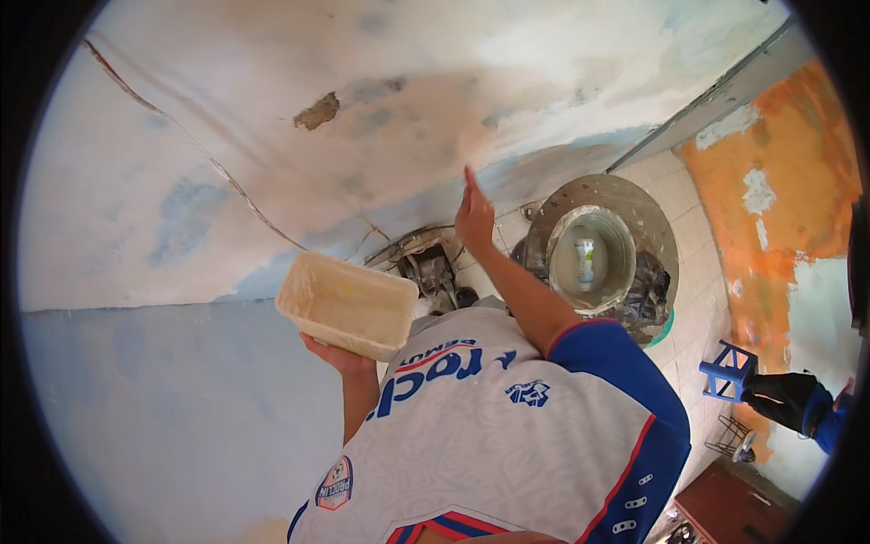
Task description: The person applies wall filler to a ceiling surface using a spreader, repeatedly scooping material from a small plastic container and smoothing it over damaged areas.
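Observation:
A cream rectangular plastic tub (313, 288) rests in my left hand (340, 352), which grips it from below at its near side. Its open top shows a smeared, pale lining. My right hand (474, 218) is raised close to the patchy white and blue wall (408, 136), seen nearly edge-on. Its fingers point up, stretched out, and no tool shows in it. Whether the palm touches the wall I cannot tell. Between the tub and my right arm, low by the wall, lies a dark clutter of objects (430, 272) too small to make out.
To the right stands a round table (564, 198) with a stained bucket (627, 272), a white bottle (584, 258) inside it, and a black plastic bag (649, 283). Farther right are a blue stool (728, 370), a person (788, 401) and a brown cabinet (734, 508). A cable (172, 118) crosses the wall.

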### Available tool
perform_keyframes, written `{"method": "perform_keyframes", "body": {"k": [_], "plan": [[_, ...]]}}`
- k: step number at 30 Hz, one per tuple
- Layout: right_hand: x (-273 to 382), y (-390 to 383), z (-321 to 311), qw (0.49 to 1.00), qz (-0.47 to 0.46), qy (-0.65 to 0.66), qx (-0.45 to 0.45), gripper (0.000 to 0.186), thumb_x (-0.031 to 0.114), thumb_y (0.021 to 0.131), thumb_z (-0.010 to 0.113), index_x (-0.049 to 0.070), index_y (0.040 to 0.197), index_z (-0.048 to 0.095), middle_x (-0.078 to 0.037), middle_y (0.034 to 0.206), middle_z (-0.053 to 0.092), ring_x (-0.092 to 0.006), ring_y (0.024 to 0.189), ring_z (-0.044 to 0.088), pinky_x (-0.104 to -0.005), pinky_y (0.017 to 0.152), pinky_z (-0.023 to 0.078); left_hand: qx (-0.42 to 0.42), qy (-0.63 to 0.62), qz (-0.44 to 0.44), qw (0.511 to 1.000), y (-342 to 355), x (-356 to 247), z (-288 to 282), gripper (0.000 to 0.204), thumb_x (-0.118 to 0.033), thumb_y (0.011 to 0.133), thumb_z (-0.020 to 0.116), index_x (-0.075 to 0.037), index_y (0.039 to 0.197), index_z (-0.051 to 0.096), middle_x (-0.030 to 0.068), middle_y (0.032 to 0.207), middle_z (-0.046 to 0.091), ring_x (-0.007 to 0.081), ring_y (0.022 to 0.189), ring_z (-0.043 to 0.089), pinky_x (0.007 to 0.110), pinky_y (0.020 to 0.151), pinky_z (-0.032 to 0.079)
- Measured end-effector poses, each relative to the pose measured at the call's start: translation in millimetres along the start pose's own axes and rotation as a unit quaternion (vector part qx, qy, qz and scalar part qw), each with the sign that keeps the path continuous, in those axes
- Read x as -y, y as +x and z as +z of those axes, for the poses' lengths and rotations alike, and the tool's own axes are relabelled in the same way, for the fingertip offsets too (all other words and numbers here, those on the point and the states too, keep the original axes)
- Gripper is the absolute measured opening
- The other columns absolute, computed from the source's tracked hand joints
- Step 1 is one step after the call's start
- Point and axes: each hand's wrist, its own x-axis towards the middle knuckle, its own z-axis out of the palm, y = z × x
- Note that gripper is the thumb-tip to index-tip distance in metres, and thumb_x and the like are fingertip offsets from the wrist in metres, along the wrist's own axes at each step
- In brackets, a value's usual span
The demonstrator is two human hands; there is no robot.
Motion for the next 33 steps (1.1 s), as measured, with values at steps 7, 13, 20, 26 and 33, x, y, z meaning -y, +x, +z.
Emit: {"method": "perform_keyframes", "body": {"k": [7, 13, 20, 26, 33], "plan": [[-17, 81, -43, 0.976, 0.12, -0.043, -0.174, 0.043, 0.011, 0.108, 0.051, 0.01, 0.151, 0.057, -0.02, 0.128, 0.073, -0.0379, 0.103, 0.074, -0.0438, 0.086, 0.057, 0.005, 0.006, -0.012, 1.0, 0, -31, -12, 0.075, -0.07, 0.105, 0.032, -0.019, 0.16, 0.04, 0.0057, 0.16, 0.047, 0.0308, 0.145, 0.049, 0.048, 0.119, 0.044], [29, 96, -8, 0.979, 0.068, -0.045, -0.188, 0.044, 0.008, 0.107, 0.053, 0.009, 0.151, 0.058, -0.021, 0.132, 0.072, -0.0381, 0.107, 0.074, -0.0401, 0.083, 0.057, 0.018, 0.028, -0.021, 0.999, 6, -41, -14, 0.076, -0.071, 0.105, 0.031, -0.019, 0.161, 0.04, 0.0055, 0.161, 0.046, 0.0306, 0.145, 0.048, 0.048, 0.119, 0.044], [33, 21, -3, 0.989, 0.065, -0.051, -0.125, 0.044, 0.011, 0.109, 0.05, 0.012, 0.152, 0.058, -0.023, 0.125, 0.073, -0.0333, 0.088, 0.075, -0.0421, 0.072, 0.055, 0.015, 0.001, -0.041, 0.999, 6, -52, -21, 0.074, -0.068, 0.106, 0.03, -0.018, 0.16, 0.041, 0.0065, 0.159, 0.049, 0.0316, 0.143, 0.051, 0.048, 0.119, 0.044], [26, 122, -47, 0.966, 0.086, -0.071, -0.234, 0.046, 0.007, 0.107, 0.052, 0.011, 0.152, 0.057, -0.021, 0.105, 0.076, -0.0326, 0.081, 0.072, -0.0415, 0.073, 0.055, -0.014, 0.036, -0.048, 0.998, -4, -61, -32, 0.077, -0.072, 0.105, 0.031, -0.019, 0.161, 0.04, 0.0061, 0.161, 0.047, 0.0309, 0.145, 0.048, 0.047, 0.118, 0.044], [51, -15, 20, 0.968, 0.15, 0.197, -0.047, 0.039, 0.002, 0.106, 0.054, 0.0, 0.145, 0.059, -0.015, 0.131, 0.073, -0.0272, 0.12, 0.071, -0.0364, 0.1, 0.055, 0.047, 0.029, -0.051, 0.997, 4, -64, -36, 0.076, -0.07, 0.105, 0.03, -0.018, 0.159, 0.041, 0.0063, 0.16, 0.048, 0.0311, 0.144, 0.05, 0.047, 0.118, 0.045]]}}
